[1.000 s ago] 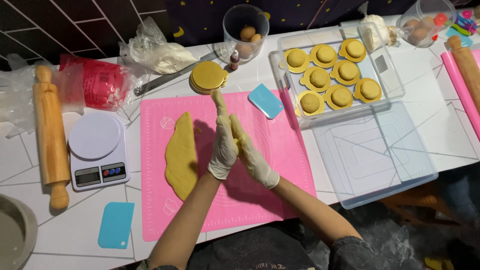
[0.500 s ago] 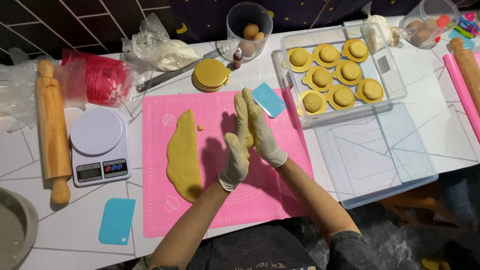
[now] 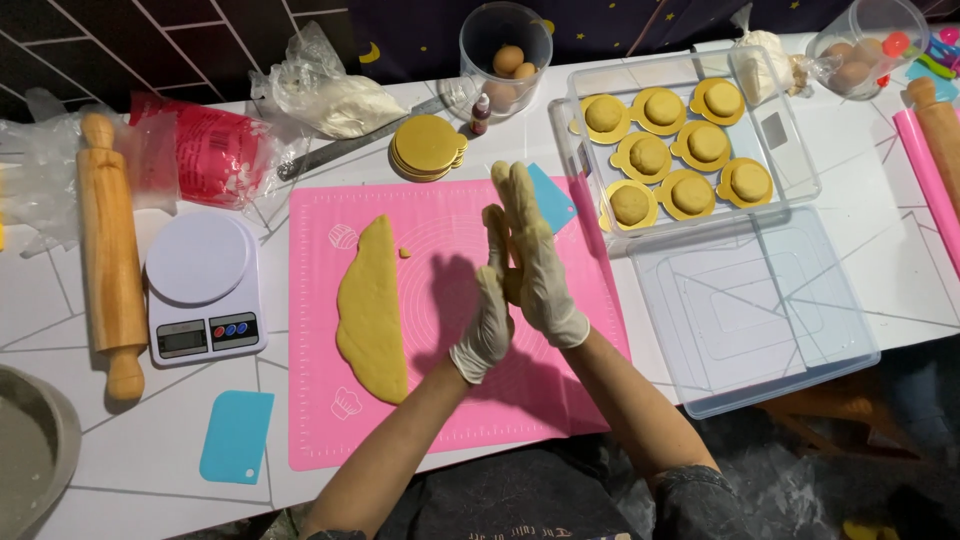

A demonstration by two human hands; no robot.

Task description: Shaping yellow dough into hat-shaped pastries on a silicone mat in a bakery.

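Both of my hands wear thin pale gloves and are pressed palm to palm above the pink silicone mat (image 3: 560,390). My right hand (image 3: 535,260) reaches higher, its fingers straight and pointing away from me. My left hand (image 3: 485,325) lies flat against it a little lower. Whatever may be between the palms is hidden. A long flat slab of yellow dough (image 3: 372,310) lies on the mat to the left of my hands, with a small crumb (image 3: 404,252) beside it.
A clear tray (image 3: 790,150) at the back right holds several dough balls (image 3: 690,195) on gold discs, its lid (image 3: 760,320) in front. Around the mat are a stack of gold discs (image 3: 427,147), a white scale (image 3: 203,285), a rolling pin (image 3: 110,250), two blue scrapers (image 3: 237,436) (image 3: 552,200) and an egg jar (image 3: 505,55).
My palms have slid against each other: the right hand moved forward and up while the left slid back toward me. Both hands stay pressed together.
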